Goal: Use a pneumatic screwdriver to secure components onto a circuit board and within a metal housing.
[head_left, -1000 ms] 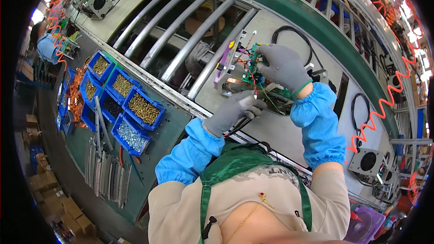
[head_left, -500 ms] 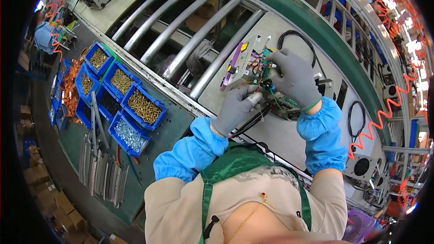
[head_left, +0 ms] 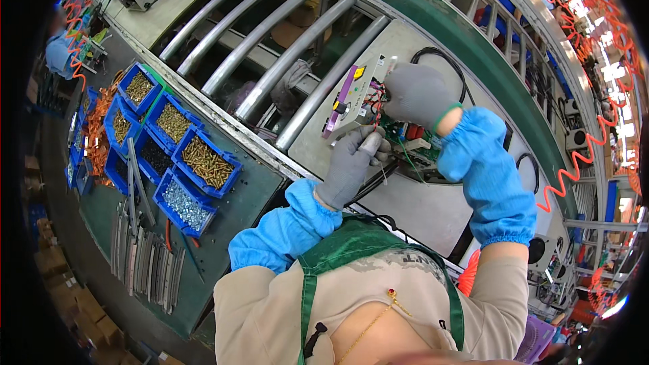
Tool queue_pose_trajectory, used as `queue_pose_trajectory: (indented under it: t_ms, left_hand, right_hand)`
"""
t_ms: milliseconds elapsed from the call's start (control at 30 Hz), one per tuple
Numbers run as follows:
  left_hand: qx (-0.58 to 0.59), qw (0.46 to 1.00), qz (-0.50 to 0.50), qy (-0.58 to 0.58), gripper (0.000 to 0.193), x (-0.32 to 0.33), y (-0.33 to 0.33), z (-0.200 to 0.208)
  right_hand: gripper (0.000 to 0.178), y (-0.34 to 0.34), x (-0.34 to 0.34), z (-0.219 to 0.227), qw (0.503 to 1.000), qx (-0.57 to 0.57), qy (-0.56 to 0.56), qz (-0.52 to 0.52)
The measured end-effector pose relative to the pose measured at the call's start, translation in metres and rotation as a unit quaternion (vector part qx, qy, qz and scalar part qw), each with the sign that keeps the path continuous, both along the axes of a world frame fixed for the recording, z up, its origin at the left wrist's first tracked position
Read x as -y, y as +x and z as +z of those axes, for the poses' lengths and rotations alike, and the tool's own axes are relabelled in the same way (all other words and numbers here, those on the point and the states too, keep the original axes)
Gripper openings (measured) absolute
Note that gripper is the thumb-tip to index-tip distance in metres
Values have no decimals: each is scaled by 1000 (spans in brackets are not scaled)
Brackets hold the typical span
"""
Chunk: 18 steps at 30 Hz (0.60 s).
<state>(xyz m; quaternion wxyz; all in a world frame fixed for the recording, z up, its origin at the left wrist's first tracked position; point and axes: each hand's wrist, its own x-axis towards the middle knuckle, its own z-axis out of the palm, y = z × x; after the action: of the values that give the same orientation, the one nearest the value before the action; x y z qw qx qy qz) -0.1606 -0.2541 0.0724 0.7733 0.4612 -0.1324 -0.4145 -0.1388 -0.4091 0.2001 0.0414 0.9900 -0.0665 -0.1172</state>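
Note:
An open electronic unit stands in front of me, with a pale metal panel (head_left: 358, 103) edged in purple and a green circuit board (head_left: 420, 151) full of wires. At the near side of the wiring, my left hand (head_left: 351, 163), in a grey glove, pinches a thin red wire (head_left: 376, 120) between thumb and finger. A thin pale strand hangs below that thumb. My right hand (head_left: 420, 94), also gloved, is closed over the top of the wiring beside the panel. Its fingertips are turned away, so what they hold is hidden.
Blue bins (head_left: 208, 162) of screws and small hardware stand at the left, near a stack of metal strips (head_left: 145, 263). Metal rollers (head_left: 297, 54) lie beyond them. A black cable (head_left: 446, 54) curls behind the unit; a coiled orange hose (head_left: 578, 172) hangs at the right.
My right hand has moved slightly left and away from me, its fingers now turned in and hidden. My left hand stays by the wires, shifted only a little.

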Motion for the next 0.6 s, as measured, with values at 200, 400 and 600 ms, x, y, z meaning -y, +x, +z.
queue_pose_trajectory:
  t_ms: [200,400,600]
  left_hand:
    - [-17,999,38,-6,30,-1,-5,-4]
    - [-47,997,58,-26,30,-2,-9,3]
    - [-168,983,45,-51,27,2,-8,13]
  right_hand:
    - [21,19,-9,-2,996,-73,-39,41]
    - [27,1,-2,-9,966,-95,230,-72]
    - [32,-15,-6,-24,902,-37,383,-197]
